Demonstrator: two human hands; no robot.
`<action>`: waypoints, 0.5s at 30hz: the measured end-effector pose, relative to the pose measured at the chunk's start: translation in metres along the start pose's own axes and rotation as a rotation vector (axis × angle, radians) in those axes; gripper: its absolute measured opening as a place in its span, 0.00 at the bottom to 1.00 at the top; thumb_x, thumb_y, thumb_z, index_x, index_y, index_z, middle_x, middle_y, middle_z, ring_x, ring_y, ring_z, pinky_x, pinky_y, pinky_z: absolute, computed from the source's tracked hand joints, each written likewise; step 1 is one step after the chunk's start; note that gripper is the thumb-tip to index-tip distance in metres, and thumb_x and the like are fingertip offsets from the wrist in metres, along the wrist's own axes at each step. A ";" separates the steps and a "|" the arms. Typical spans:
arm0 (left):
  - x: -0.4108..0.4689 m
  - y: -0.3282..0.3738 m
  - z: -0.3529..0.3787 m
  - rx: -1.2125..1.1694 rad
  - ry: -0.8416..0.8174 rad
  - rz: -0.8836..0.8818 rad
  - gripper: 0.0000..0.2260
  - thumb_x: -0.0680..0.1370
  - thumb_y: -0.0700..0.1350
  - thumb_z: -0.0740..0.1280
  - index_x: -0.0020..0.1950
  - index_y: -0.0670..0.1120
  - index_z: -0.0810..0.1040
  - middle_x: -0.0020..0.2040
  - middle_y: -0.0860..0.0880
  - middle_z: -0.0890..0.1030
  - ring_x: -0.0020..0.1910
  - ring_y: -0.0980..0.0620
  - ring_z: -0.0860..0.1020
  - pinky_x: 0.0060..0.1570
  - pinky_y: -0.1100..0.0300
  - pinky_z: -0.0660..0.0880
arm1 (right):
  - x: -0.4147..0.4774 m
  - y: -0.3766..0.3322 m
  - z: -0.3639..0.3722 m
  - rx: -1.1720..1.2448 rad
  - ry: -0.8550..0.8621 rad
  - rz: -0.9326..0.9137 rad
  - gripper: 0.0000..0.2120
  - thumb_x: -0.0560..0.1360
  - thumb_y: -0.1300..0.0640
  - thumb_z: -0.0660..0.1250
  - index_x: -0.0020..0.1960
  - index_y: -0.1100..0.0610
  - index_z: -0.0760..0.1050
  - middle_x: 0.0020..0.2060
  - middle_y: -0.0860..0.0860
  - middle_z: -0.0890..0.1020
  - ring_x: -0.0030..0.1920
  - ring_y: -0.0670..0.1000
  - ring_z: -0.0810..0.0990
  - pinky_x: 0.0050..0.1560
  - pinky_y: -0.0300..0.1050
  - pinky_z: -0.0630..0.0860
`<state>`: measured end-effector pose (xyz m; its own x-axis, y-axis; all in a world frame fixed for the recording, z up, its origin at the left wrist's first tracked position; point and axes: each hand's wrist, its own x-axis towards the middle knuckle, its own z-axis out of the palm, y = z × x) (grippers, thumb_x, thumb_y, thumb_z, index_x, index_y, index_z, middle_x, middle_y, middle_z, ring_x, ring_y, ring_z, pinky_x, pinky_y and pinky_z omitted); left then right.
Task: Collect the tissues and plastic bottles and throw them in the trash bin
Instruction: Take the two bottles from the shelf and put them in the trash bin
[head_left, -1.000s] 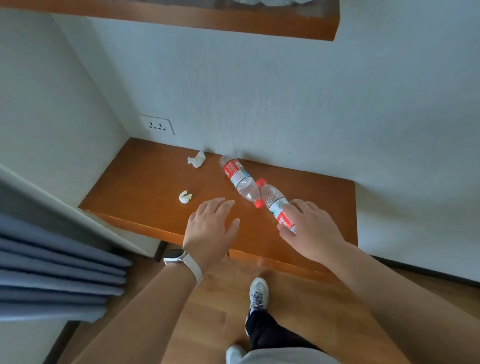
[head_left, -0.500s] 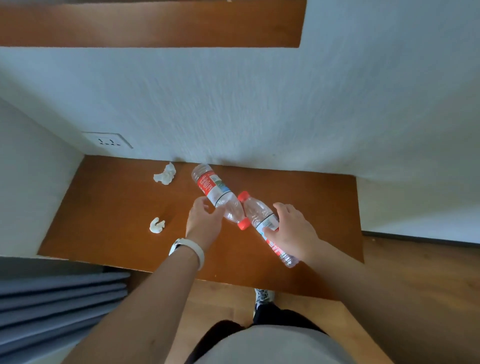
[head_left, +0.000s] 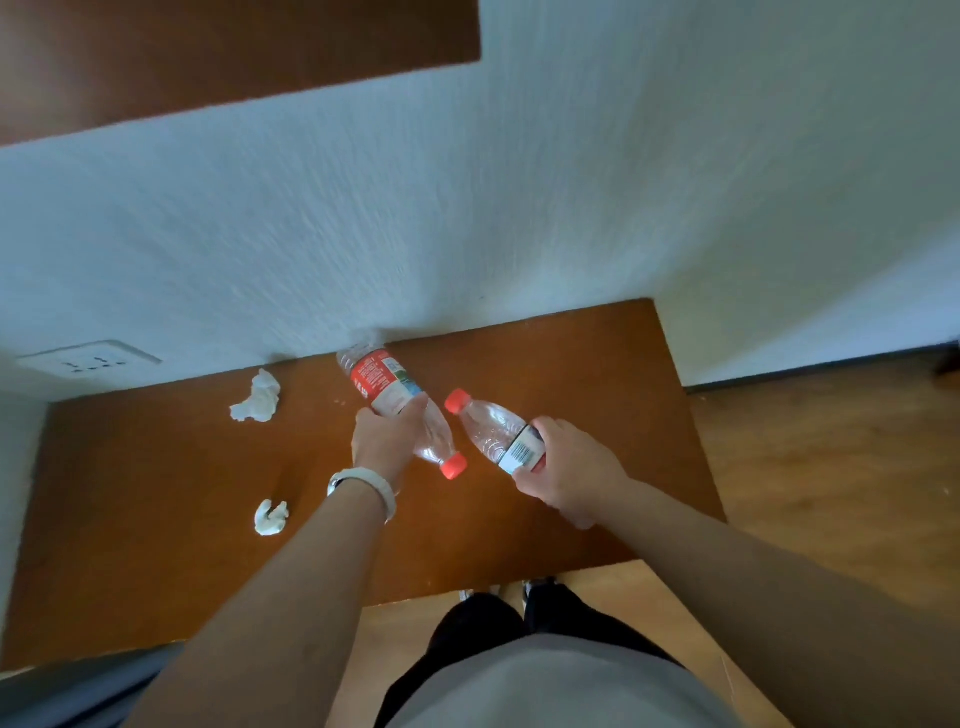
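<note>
Wooden desk (head_left: 156, 493): far tissue (head_left: 257, 397), near tissue (head_left: 270, 517)

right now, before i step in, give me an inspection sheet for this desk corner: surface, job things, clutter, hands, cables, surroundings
surface: brown wooden desk top set against the wall
job's things: red-label bottle and barcode-label bottle, both clear with red caps; larger crumpled tissue near the wall and smaller crumpled tissue nearer the front edge, both lying loose on the desk; trash bin not in view
clutter: nothing seen
grippers: left hand grips the red-label bottle; right hand grips the barcode-label bottle
cables: nothing seen; wall socket has nothing plugged in
surroundings: white textured wall, wooden shelf above, wood floor to the right
</note>
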<state>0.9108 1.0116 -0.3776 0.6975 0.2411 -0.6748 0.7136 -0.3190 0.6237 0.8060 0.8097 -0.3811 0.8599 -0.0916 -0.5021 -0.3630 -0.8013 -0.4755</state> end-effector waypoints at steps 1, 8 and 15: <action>0.002 0.001 0.001 -0.003 -0.021 -0.003 0.28 0.70 0.55 0.75 0.65 0.46 0.70 0.54 0.46 0.81 0.49 0.48 0.82 0.53 0.47 0.80 | -0.003 0.001 0.000 0.017 0.012 0.028 0.24 0.69 0.40 0.67 0.60 0.48 0.66 0.51 0.46 0.74 0.49 0.48 0.76 0.50 0.51 0.79; -0.003 0.000 -0.009 0.005 -0.157 0.077 0.23 0.73 0.48 0.74 0.64 0.46 0.69 0.54 0.47 0.80 0.50 0.49 0.81 0.48 0.52 0.79 | -0.035 -0.006 0.004 0.121 0.145 0.174 0.23 0.66 0.38 0.68 0.56 0.45 0.68 0.48 0.45 0.74 0.47 0.47 0.76 0.48 0.52 0.79; -0.023 0.005 -0.023 0.113 -0.302 0.326 0.23 0.73 0.48 0.75 0.63 0.50 0.69 0.55 0.52 0.80 0.51 0.52 0.81 0.49 0.54 0.80 | -0.078 -0.025 0.003 0.209 0.327 0.297 0.25 0.68 0.38 0.70 0.60 0.44 0.67 0.49 0.44 0.74 0.45 0.45 0.76 0.48 0.48 0.80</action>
<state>0.8998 1.0258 -0.3503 0.8226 -0.1610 -0.5453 0.4365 -0.4358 0.7871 0.7472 0.8390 -0.3320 0.7636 -0.5064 -0.4006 -0.6453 -0.5792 -0.4980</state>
